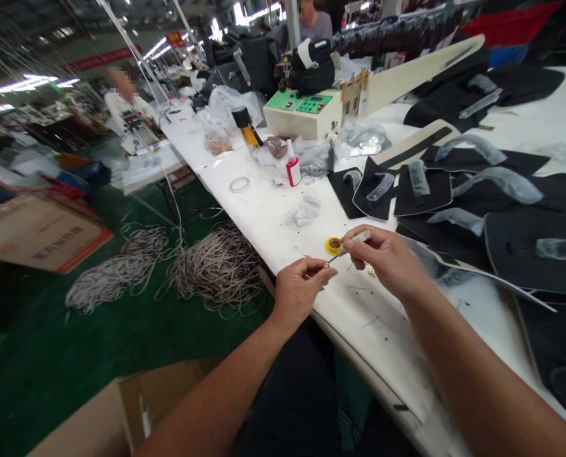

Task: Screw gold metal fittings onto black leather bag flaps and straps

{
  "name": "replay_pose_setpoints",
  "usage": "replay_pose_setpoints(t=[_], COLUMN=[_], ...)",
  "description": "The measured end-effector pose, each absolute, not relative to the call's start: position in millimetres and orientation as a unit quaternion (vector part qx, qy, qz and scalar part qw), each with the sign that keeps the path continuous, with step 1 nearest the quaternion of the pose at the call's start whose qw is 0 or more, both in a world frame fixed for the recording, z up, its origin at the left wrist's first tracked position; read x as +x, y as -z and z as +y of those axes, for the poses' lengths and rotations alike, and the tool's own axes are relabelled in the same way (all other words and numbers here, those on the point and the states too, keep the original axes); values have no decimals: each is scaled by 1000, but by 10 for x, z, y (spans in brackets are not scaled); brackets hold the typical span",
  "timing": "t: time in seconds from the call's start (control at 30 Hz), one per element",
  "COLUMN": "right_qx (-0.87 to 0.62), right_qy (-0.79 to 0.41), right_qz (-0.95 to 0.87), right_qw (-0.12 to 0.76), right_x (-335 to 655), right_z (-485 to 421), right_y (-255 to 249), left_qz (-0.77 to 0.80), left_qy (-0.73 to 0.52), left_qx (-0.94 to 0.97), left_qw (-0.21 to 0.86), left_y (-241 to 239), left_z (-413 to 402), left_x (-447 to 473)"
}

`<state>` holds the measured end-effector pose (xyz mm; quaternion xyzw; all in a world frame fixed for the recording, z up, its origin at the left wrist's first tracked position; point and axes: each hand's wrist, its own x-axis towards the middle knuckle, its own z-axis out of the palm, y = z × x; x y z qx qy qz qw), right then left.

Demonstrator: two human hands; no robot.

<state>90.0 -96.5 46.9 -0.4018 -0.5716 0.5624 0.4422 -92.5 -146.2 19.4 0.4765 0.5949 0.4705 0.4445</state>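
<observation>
My left hand [298, 289] is closed in a pinch on a tiny metal piece [325, 264] near the front edge of the white table [273, 209]. My right hand [382, 257] is closed on a thin pale stick [354, 240], whose tip points down toward the pinched piece. A small yellow cap [333, 245] with dark stuff inside sits on the table just behind the stick's tip. A few other tiny metal bits [372, 271] lie under my right hand.
Black fabric pieces [454, 197] with clear plastic strips cover the table's right. A red-capped small bottle [293, 170], crumpled plastic [306, 209], a white ring [239, 184] and a beige machine [306, 111] stand farther back. Cord piles [216, 266] and cardboard boxes [40, 231] lie on the green floor.
</observation>
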Motion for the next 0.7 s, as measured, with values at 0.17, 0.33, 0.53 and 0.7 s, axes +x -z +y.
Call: replay_pose_setpoints(t=[0.17,0.33,0.53,0.7], right_qx=[-400,-400,-418,-451], right_qy=[-560,-558,-522,-471], right_qz=[-575,-576,-608,-637], right_qw=[442,444,428,411], right_x=[882,879,889,850], right_z=[-971,-966,-984,-1006], right_y=[-448,-430,-511,-498], left_qz=[609,611,619,624], left_qy=[-454,-449,-442,-452], left_qx=[506,528,544,526], left_qw=[408,382,355,360], left_y=[-150,-154,-205,-251], left_z=[-1468,-1468,-1471,-1469], left_x=[-965,-967,-952,-952])
